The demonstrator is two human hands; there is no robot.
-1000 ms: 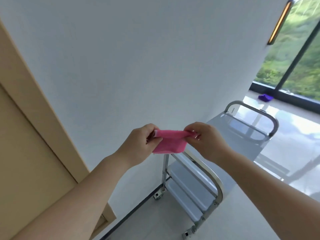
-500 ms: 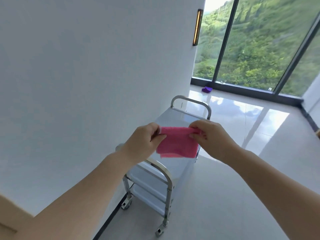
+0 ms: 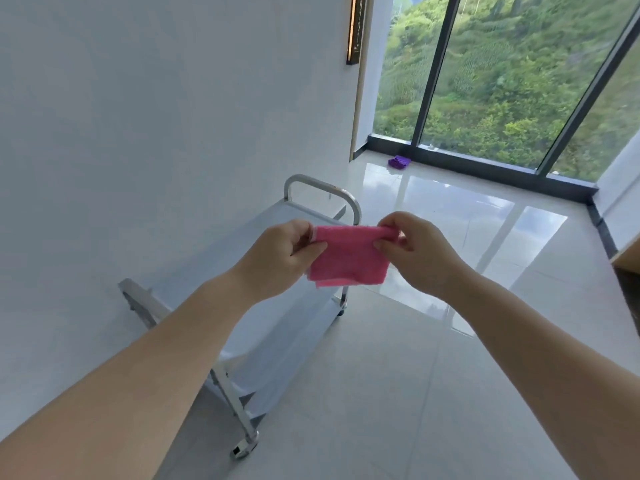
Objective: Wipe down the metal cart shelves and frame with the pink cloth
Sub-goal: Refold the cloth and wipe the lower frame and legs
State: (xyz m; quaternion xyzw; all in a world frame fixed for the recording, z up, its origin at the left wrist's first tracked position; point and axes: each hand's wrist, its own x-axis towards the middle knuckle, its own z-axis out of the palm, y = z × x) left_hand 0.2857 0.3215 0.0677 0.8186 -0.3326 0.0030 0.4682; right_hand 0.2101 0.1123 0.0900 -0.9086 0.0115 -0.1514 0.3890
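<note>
A folded pink cloth [image 3: 348,258] hangs in the air between my hands, above the metal cart [image 3: 242,244]. My left hand [image 3: 280,259] pinches its upper left corner. My right hand [image 3: 420,252] pinches its upper right corner. The cart stands against the white wall, with a curved handle [image 3: 322,188] at its far end and lower shelves [image 3: 277,344] under the top one. My left forearm hides part of the top shelf and the near handle.
A white wall [image 3: 138,116] runs along the left. Glossy floor tiles [image 3: 415,375] spread to the right of the cart. A purple object [image 3: 399,162] lies on the floor by the tall windows [image 3: 502,81]. A wooden edge [image 3: 627,258] shows at the far right.
The view has swung to the right and down, bringing the cart under my hands and the windows into sight. Both hands still hold the cloth by its upper corners.
</note>
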